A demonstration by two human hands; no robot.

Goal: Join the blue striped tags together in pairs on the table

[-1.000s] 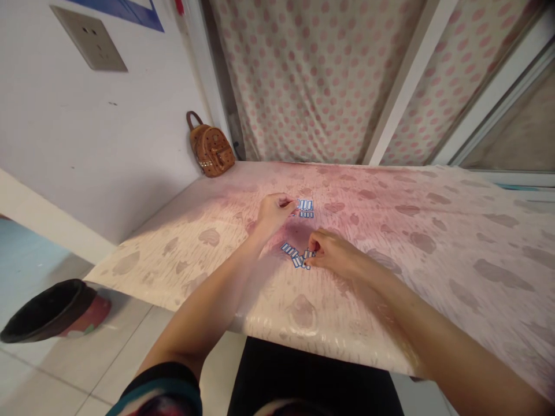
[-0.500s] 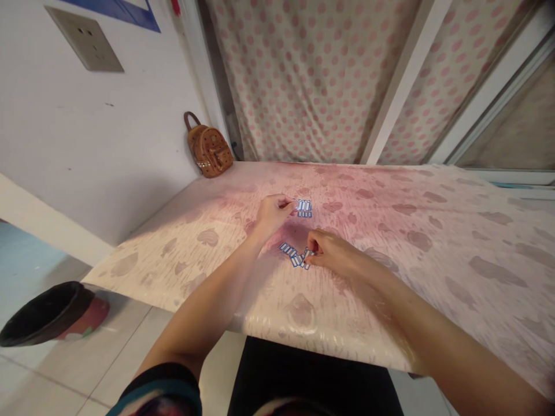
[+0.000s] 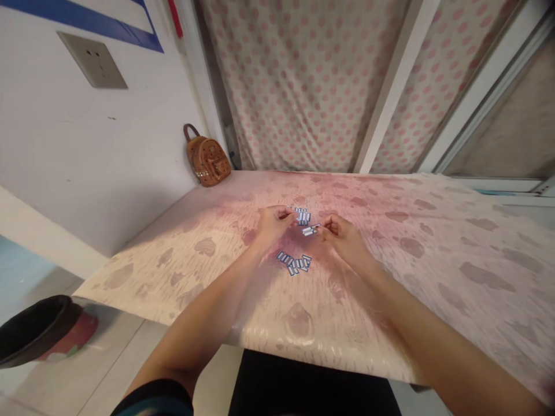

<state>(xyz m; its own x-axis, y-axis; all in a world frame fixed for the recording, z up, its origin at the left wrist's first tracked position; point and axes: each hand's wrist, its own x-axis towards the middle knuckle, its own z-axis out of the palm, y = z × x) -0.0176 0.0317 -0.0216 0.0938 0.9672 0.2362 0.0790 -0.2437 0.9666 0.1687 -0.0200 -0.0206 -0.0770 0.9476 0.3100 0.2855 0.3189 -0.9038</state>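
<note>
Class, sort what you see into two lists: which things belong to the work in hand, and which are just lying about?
In use:
blue-edged pieces at the left hand
piece in the right hand
loose pieces

Lying about:
brown bag
bin on the floor

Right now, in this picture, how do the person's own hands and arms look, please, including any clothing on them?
The left hand and right hand show no gloves. Both forearms are uncovered. On the left arm, a black sleeve with a teal band shows; no right sleeve is in view.
</note>
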